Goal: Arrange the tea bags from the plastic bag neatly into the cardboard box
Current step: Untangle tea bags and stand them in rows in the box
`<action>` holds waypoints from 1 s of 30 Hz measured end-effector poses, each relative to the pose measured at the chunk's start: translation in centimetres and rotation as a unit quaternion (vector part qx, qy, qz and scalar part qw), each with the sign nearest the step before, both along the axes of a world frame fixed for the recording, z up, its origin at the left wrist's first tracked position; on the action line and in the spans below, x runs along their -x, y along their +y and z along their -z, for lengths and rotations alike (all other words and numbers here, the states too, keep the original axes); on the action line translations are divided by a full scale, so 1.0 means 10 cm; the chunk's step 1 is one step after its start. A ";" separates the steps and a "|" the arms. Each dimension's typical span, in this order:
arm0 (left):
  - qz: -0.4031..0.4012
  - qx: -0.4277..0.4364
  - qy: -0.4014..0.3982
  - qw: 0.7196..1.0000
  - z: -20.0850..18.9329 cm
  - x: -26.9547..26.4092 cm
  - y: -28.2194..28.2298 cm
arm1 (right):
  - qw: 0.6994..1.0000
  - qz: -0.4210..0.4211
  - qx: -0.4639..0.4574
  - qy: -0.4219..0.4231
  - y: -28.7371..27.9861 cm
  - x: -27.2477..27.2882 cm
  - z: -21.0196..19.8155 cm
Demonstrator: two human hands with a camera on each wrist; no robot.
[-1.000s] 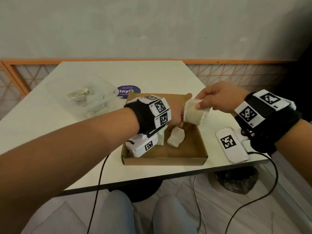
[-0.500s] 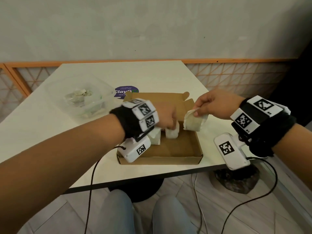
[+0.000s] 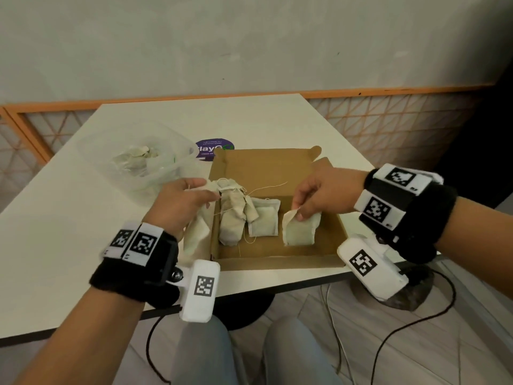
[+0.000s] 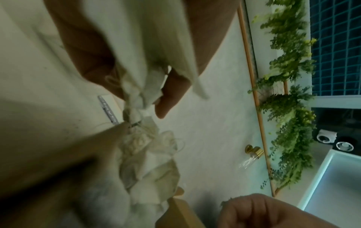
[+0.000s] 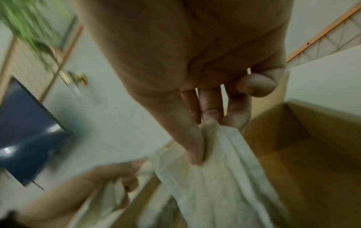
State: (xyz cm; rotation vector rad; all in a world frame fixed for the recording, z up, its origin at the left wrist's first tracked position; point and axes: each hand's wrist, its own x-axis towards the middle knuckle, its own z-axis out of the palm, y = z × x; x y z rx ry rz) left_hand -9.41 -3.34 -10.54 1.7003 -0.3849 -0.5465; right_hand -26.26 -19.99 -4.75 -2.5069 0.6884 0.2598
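Tea bags: one flat in cardboard box (image 3: 277, 262), one (image 3: 299, 232) pinched at its top corner by right hand (image 3: 322, 193) over the box floor. Left hand (image 3: 180, 207) clutches a tangled bunch (image 3: 230, 215) by the tops, draped across the box's left wall. More wait in plastic bag (image 3: 138, 162). Judged light, limp, tearable; strings snag, so grip each by its sealed top edge
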 end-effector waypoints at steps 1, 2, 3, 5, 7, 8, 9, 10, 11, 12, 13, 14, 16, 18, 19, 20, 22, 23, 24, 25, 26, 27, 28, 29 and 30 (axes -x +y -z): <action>0.010 -0.016 -0.003 1.000 0.04 0.01 -0.01 | 1.000 -0.001 0.013 0.020 0.02 -0.04 0.06; 0.020 -0.028 -0.007 0.999 0.07 0.01 -0.03 | 0.999 -0.002 0.028 0.039 0.03 -0.07 0.12; 0.025 -0.034 -0.010 0.999 0.10 0.01 -0.04 | 0.998 0.000 0.042 0.056 0.03 -0.11 0.16; 0.021 -0.031 -0.013 0.999 0.15 0.00 -0.06 | 0.995 0.004 0.058 0.078 0.01 -0.17 0.22; 0.008 -0.017 -0.011 1.000 0.18 -0.03 -0.07 | 0.995 0.019 0.063 0.075 -0.04 -0.24 0.23; 0.004 -0.010 -0.011 1.000 0.18 -0.04 -0.06 | 0.995 0.025 0.069 0.069 -0.06 -0.26 0.22; 0.004 -0.003 -0.012 1.000 0.19 -0.05 -0.06 | 0.995 0.029 0.076 0.062 -0.09 -0.29 0.21; 0.005 0.003 -0.012 1.000 0.19 -0.06 -0.05 | 0.994 0.031 0.087 0.056 -0.11 -0.32 0.20; 0.005 0.011 -0.011 1.000 0.19 -0.07 -0.05 | 0.993 0.032 0.099 0.051 -0.13 -0.34 0.19; 0.005 0.019 -0.009 1.000 0.18 -0.07 -0.04 | 0.992 0.033 0.110 0.047 -0.14 -0.36 0.18; 0.005 0.025 -0.007 1.000 0.17 -0.08 -0.04 | 0.992 0.035 0.117 0.044 -0.14 -0.37 0.17; 0.006 0.030 -0.005 1.000 0.16 -0.08 -0.03 | 0.991 0.035 0.122 0.042 -0.14 -0.39 0.16; 0.009 0.038 -0.001 0.999 0.16 -0.09 -0.02 | 0.989 0.031 0.138 0.047 -0.12 -0.41 0.16; 0.012 0.047 0.002 0.999 0.15 -0.11 -0.01 | 0.986 0.031 0.154 0.055 -0.11 -0.42 0.16; 0.013 0.050 0.003 0.999 0.15 -0.11 -0.01 | 0.985 0.034 0.159 0.054 -0.11 -0.43 0.16; 0.014 0.053 0.005 0.998 0.15 -0.12 -0.01 | 0.985 0.039 0.161 0.049 -0.12 -0.42 0.16; 0.013 0.059 0.008 0.998 0.15 -0.13 -0.01 | 0.985 0.052 0.163 0.031 -0.14 -0.42 0.16; 0.012 0.062 0.008 0.998 0.15 -0.14 -0.01 | 0.984 0.057 0.166 0.022 -0.16 -0.41 0.16; 0.012 0.065 0.008 0.998 0.15 -0.15 -0.02 | 0.984 0.061 0.169 0.017 -0.16 -0.41 0.16; 0.012 0.067 0.008 0.998 0.15 -0.16 -0.02 | 0.983 0.064 0.172 0.014 -0.17 -0.41 0.17; 0.013 0.068 0.008 0.998 0.15 -0.16 -0.03 | 0.983 0.066 0.172 0.011 -0.17 -0.41 0.17; 0.013 0.071 0.007 0.997 0.14 -0.16 -0.03 | 0.983 0.070 0.170 0.008 -0.18 -0.41 0.17; 0.011 0.075 0.006 0.997 0.14 -0.16 -0.04 | 0.983 0.073 0.170 0.004 -0.19 -0.41 0.16; 0.008 0.081 0.004 0.997 0.13 -0.16 -0.04 | 0.982 0.076 0.172 -0.004 -0.20 -0.42 0.14; 0.005 0.087 0.001 0.996 0.12 -0.17 -0.05 | 0.981 0.076 0.176 -0.019 -0.19 -0.42 0.09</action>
